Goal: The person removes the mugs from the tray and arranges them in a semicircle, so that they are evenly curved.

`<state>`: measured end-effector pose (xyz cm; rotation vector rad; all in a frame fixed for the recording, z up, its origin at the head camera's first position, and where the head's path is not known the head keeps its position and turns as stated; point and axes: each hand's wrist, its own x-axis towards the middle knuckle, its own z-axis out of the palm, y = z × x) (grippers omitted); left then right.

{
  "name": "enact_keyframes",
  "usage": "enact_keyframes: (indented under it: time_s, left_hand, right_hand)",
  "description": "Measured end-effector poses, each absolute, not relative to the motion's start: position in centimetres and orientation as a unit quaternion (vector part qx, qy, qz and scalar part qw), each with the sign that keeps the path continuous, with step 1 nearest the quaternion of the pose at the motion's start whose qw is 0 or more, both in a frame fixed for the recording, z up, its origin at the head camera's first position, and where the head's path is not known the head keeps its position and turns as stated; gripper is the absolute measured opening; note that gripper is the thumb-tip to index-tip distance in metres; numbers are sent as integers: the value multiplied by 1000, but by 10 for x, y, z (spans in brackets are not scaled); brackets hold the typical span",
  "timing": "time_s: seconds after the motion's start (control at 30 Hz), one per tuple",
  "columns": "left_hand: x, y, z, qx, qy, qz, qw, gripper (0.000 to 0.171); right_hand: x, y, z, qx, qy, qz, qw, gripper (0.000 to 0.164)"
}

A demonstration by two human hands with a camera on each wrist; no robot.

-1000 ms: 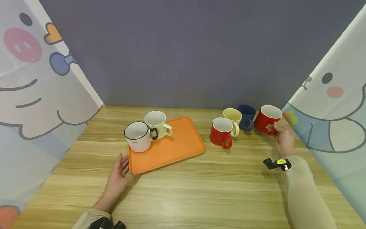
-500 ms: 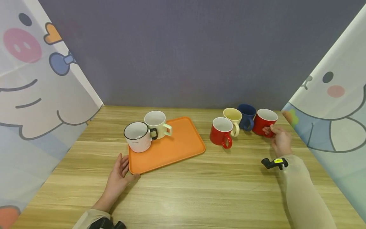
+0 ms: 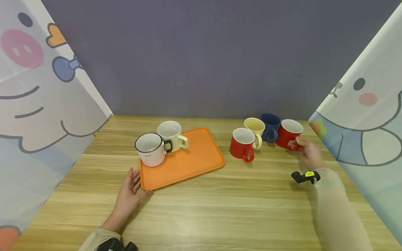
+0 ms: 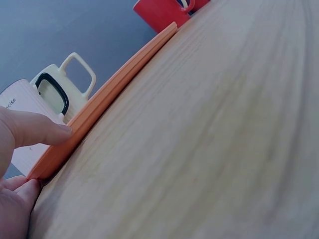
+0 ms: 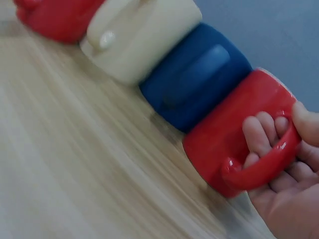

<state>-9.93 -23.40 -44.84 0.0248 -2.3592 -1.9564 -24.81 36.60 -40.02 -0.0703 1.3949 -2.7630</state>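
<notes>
The left hand [image 3: 128, 194] rests at the near left corner of the tray [image 3: 201, 155], fingers along its left side and thumb against the front edge; it touches and steadies rather than clamps. The tray lies at a slant on the table [image 3: 220, 212]. On its left end stands the white mug [image 3: 151, 153], with the pale mug [image 3: 174, 141] just behind it and to the right; both are upright, handles to the right.

Well apart from the tray, the front red mug [image 3: 240, 146] stands upright, partly hiding the yellow mug [image 3: 255, 128]; whether those two touch, I cannot tell. Next come the blue mug [image 3: 270, 127] and, last in the row, the end red mug [image 3: 285, 136], close against the blue one. The right hand [image 3: 309, 152] grips it by the handle [image 5: 261, 172], fingers curled through the loop and thumb on top. Whether its base bears fully on the table is unclear.

The step in hand seems to be handling the end red mug beside the blue one. As I judge it, the next move calls for keeping it level and the blue mug undisturbed, with the left hand holding the tray steady.
</notes>
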Motion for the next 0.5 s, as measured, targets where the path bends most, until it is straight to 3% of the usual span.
enact_keyframes:
  time_s: [0.5]
  left_hand:
    - [-100,-235,-449,5,-766,-642,38,112]
  right_hand:
    - [-253,378,-401,-55,423,-898,106,40]
